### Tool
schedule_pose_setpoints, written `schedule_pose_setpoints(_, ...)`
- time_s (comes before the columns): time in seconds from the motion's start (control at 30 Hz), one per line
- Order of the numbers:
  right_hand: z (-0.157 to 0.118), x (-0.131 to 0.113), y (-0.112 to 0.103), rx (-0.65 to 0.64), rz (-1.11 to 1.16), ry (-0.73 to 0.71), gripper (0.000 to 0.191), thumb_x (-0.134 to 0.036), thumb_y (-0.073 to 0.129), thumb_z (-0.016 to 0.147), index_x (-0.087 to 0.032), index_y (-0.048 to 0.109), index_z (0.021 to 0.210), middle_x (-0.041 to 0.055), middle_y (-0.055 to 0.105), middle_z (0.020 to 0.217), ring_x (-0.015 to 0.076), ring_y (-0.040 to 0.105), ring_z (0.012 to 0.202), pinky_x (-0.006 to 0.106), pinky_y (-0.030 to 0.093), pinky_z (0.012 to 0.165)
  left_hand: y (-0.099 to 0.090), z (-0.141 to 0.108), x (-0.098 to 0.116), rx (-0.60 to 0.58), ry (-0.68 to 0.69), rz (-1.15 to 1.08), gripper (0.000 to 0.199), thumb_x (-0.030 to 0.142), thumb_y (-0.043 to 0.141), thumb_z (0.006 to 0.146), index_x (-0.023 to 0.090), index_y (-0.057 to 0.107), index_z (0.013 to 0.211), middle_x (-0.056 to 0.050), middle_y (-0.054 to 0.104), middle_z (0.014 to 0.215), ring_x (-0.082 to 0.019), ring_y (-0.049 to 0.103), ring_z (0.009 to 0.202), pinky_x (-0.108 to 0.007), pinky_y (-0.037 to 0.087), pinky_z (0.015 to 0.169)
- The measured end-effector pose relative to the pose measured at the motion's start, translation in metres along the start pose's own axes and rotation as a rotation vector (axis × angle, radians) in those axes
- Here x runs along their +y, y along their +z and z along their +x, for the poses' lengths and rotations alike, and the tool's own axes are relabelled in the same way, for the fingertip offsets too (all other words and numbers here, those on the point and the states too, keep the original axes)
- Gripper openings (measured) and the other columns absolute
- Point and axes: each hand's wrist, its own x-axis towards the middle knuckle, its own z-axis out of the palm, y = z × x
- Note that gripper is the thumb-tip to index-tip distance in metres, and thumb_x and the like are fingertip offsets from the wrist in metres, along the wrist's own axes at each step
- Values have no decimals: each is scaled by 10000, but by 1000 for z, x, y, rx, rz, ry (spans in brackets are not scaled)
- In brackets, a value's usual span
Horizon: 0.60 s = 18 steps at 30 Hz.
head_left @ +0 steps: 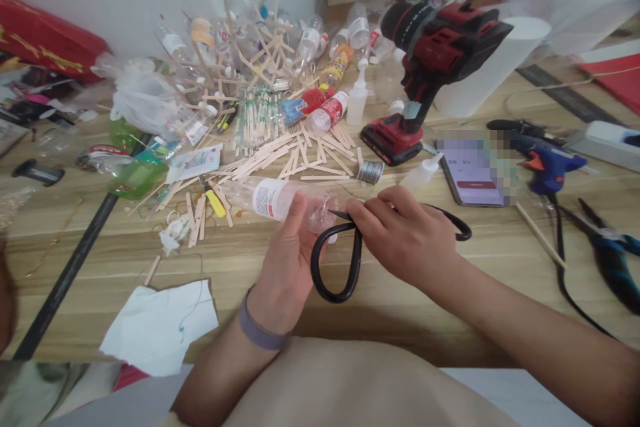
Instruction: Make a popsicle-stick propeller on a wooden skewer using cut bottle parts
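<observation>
1. Bottle [280, 200] of clear plastic, white-labelled, lies sideways in the left hand [287, 257]; whether it also touches the counter [245, 280] cannot be told.
2. Left of the two hands curls around the bottle's nearer end, thumb on top.
3. Right hand [407, 233] is closed around black scissors [355, 260], a blade tip right by that same end.
4. Wooden sticks [265, 159] spread behind the bottle, with a wire spool [371, 172] to their right.
5. Red-black drill [437, 47] stands farther back.
6. Phone [470, 177], blue glue gun [545, 160] and pliers [620, 270] lie rightward; white paper [160, 323], near left.
</observation>
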Motion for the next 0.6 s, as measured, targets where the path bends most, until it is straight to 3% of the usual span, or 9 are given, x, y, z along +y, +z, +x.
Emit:
schedule_pose_setpoints(0.27,7,11,-4,27,-58,-90,160,-84,546,899,-175,643,811,-5,580,604,170,460,698,272,270,537,-5,4,1,-176,-57,-4,563,504,310,1008,100,700,961,-69,727,849,-159,688,775,-264,544,784)
schedule_pose_setpoints(0.47,11,5,-3,-32,-77,-45,274,-36,465,890,-186,579,691,8,507,548,177,467,659,266,246,501,-11,10,-2,-87,-28,-9,339,473,519,949,178,684,979,-21,711,889,-142,663,794,-252,531,751)
schedule_pose_setpoints(0.6,9,2,0,-107,22,-15,278,-17,431,870,-183,600,725,39,533,551,201,495,666,283,260,504,-11,9,-2,-69,-2,20,314,448,551,938,166,668,1009,-31,705,923,-149,667,838,-266,528,791)
